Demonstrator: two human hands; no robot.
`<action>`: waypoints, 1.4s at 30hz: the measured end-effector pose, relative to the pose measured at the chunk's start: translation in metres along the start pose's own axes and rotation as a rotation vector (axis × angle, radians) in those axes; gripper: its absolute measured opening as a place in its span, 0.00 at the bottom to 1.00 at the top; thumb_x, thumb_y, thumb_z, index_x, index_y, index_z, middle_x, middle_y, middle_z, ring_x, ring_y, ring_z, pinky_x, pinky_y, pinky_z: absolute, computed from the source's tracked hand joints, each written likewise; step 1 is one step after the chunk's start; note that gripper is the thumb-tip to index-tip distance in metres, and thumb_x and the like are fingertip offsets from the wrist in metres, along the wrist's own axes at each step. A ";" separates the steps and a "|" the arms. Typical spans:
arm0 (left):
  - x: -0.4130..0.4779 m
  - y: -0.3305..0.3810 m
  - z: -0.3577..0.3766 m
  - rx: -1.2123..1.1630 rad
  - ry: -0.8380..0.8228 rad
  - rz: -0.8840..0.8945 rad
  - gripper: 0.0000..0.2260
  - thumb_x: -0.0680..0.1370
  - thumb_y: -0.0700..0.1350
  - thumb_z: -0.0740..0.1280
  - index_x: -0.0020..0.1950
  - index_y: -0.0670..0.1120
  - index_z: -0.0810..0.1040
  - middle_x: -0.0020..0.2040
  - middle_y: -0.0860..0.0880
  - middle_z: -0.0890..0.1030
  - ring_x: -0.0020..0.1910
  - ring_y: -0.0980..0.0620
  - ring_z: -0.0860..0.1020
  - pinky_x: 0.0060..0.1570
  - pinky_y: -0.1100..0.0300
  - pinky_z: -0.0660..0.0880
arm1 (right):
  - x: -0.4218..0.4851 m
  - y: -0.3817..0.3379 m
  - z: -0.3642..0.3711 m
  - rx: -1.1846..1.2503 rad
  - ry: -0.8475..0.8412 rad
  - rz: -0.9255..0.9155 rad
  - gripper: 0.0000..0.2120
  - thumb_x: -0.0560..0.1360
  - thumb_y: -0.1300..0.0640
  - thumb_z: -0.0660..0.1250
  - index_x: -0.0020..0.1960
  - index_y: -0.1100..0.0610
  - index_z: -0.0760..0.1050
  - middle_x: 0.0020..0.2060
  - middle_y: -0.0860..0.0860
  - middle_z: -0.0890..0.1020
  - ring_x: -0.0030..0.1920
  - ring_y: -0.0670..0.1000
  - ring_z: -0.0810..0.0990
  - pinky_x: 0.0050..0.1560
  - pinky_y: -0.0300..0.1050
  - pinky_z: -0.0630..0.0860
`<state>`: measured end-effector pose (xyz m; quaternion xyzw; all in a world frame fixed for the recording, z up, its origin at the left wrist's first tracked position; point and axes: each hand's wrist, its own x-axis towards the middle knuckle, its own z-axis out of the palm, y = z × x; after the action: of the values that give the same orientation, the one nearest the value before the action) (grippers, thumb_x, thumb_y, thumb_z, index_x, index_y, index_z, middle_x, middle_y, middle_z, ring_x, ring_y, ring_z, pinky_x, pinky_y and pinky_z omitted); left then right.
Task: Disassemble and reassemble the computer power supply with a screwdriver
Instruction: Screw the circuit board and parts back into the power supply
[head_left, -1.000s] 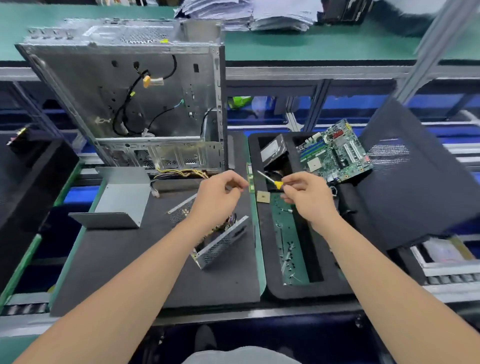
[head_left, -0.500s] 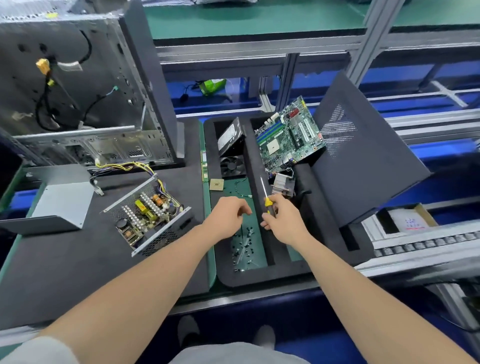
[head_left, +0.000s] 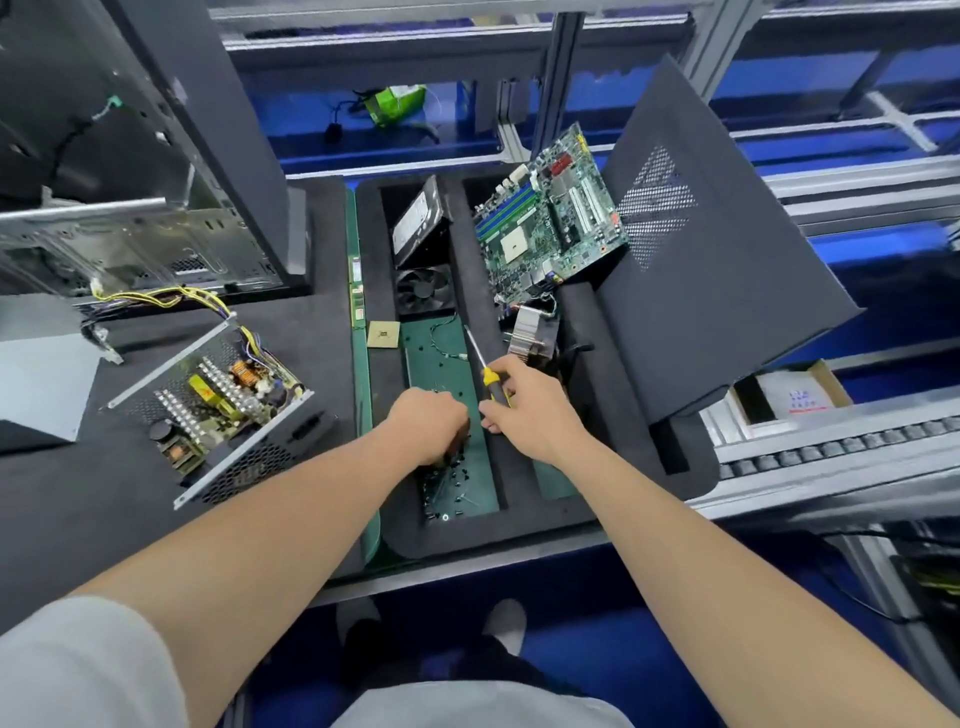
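Metal PSU (head_left: 208, 410) left of hands, R hand (head_left: 524, 410) grips screwdriver (head_left: 491, 382), L hand (head_left: 431, 423) curled among screws (head_left: 457, 493), hold unclear

Bare mat (head_left: 78, 519) lies open in front of the power supply (head_left: 218, 410). Behind it the computer case (head_left: 130, 244) stands close; the foam tray (head_left: 519, 535) borders the mat on the right.

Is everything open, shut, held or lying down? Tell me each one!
power supply: lid off, circuit board showing.
screwdriver: held in right hand, tip pointing away.
left hand: fingers curled down among screws in the foam tray; grip hidden.
motherboard: propped tilted in the foam tray.
computer case: side open.
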<state>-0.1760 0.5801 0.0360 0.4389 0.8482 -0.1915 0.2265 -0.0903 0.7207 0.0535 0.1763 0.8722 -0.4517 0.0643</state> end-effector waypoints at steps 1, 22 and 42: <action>0.002 -0.001 -0.001 -0.032 0.020 -0.024 0.07 0.78 0.37 0.67 0.50 0.49 0.77 0.55 0.45 0.81 0.50 0.42 0.83 0.37 0.54 0.68 | 0.000 0.001 0.000 0.007 -0.003 0.001 0.12 0.81 0.60 0.69 0.61 0.52 0.72 0.50 0.57 0.82 0.39 0.47 0.87 0.52 0.54 0.84; -0.051 -0.059 0.020 -0.891 0.724 -0.144 0.20 0.80 0.27 0.57 0.66 0.42 0.78 0.64 0.44 0.78 0.65 0.46 0.75 0.66 0.57 0.69 | 0.024 -0.038 0.044 0.243 -0.097 0.268 0.06 0.78 0.65 0.63 0.51 0.56 0.74 0.42 0.55 0.79 0.30 0.52 0.79 0.36 0.50 0.82; -0.068 -0.108 0.065 -0.656 0.684 0.096 0.22 0.77 0.23 0.57 0.66 0.38 0.78 0.69 0.42 0.76 0.70 0.42 0.73 0.74 0.54 0.66 | 0.033 -0.010 0.114 -0.134 -0.007 0.329 0.07 0.76 0.63 0.73 0.45 0.68 0.82 0.41 0.62 0.85 0.37 0.57 0.78 0.42 0.52 0.81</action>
<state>-0.2165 0.4428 0.0339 0.4208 0.8685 0.2527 0.0697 -0.1304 0.6315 -0.0144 0.3102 0.8595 -0.3768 0.1520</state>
